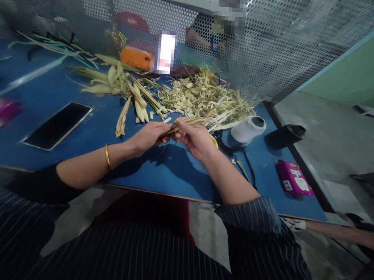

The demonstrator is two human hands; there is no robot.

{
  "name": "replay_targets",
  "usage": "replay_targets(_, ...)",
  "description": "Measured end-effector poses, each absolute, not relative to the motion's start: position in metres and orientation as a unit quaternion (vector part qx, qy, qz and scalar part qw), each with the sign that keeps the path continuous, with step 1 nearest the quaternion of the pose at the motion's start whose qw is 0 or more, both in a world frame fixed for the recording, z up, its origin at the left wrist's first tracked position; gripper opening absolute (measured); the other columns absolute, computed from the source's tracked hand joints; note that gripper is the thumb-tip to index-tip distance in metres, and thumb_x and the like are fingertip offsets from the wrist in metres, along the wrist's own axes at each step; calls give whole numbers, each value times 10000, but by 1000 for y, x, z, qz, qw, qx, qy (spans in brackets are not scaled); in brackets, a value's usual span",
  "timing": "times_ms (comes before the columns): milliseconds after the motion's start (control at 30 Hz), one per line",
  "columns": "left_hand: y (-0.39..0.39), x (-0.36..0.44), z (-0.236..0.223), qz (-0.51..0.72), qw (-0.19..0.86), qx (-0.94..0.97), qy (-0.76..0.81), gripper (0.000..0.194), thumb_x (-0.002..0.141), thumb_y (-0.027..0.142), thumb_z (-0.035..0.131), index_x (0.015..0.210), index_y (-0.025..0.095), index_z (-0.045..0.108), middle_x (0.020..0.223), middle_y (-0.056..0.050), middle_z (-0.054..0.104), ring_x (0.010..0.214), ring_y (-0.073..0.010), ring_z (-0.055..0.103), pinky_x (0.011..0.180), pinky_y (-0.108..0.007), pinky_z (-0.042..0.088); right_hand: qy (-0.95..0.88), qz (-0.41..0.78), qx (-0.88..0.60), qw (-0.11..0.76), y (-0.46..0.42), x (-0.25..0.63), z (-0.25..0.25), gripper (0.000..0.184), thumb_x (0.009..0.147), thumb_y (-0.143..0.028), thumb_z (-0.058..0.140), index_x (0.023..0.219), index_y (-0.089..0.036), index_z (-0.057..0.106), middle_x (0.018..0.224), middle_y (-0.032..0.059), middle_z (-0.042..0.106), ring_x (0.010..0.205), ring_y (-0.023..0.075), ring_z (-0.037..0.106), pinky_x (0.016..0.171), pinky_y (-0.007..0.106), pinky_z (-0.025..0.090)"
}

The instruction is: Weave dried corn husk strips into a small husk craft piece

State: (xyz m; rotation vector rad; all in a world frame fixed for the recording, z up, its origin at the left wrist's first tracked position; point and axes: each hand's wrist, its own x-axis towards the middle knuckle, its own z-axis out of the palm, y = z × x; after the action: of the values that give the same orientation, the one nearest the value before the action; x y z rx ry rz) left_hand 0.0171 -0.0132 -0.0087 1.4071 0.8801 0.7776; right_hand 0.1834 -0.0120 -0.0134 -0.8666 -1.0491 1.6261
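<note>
Close together over the blue table, my left hand (148, 137) and my right hand (195, 137) both pinch a bundle of dried corn husk strips (201, 120). The loose ends stick out past my right hand toward the right. Fingers hide the middle of the bundle. Just beyond my hands lies a heap of shredded husk (206, 96). Larger husk leaves (110, 83) fan out to the left of that heap. A yellow ring-shaped thing (214, 142) shows partly behind my right wrist.
A dark phone (58, 124) lies at left. A white thread cone (248, 130), a black cone (285, 136) and a magenta pack (295, 178) stand at right. An orange pack (136, 58) and a lit screen (166, 53) stand before the perforated metal partition (270, 47); a person sits behind it.
</note>
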Motion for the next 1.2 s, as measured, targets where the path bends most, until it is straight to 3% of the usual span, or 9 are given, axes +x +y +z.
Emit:
replay_targets(100,-12,16,-8,349,571,632,391,352,902,389,530,636,164,578,569,23,384,490,-88,273,467,-241,190,-406,666,-369,506,-12,183,-12,382,587,-378,866,813,-174,635,635,-48,612,539,74,585,547,214,522)
replay_targets(267,-12,14,-8,351,434,720,412,285,913,329,508,740,165,663,590,23,441,550,-106,370,542,-235,272,-384,632,-380,556,-10,182,-12,327,599,-339,848,761,-173,619,568,-76,556,441,28,471,415,156,401)
replay_targets(500,-9,11,-7,365,356,740,440,306,923,309,470,794,160,704,609,18,490,602,-131,455,620,-245,321,-331,639,-365,590,-4,192,-8,304,642,-295,825,834,-182,618,575,-84,565,556,60,609,575,175,535)
replay_targets(833,-6,9,-11,377,334,745,437,285,914,336,518,795,189,731,630,-7,565,614,-160,475,629,-260,314,-451,473,-441,615,1,197,-12,312,726,-481,738,794,-185,670,596,-32,578,566,95,598,514,218,443)
replay_targets(1000,-12,8,-10,317,249,811,424,265,916,370,520,824,225,721,705,-29,611,666,-184,501,627,-258,286,-527,350,-474,613,1,197,-15,305,799,-495,655,757,-193,662,697,7,651,597,110,595,519,236,435)
replay_targets(1100,-13,7,-12,291,200,831,430,326,948,380,459,769,224,682,678,-30,598,653,-181,504,619,-259,276,-543,378,-449,600,-2,197,-12,348,809,-541,635,766,-196,649,795,20,676,570,93,587,517,235,451)
replay_targets(1200,-11,5,-15,287,179,838,428,356,965,379,421,750,224,659,671,-25,600,653,-175,511,621,-255,278,-528,430,-414,604,-5,194,-8,374,782,-579,657,759,-206,627,741,5,660,535,90,578,522,239,482)
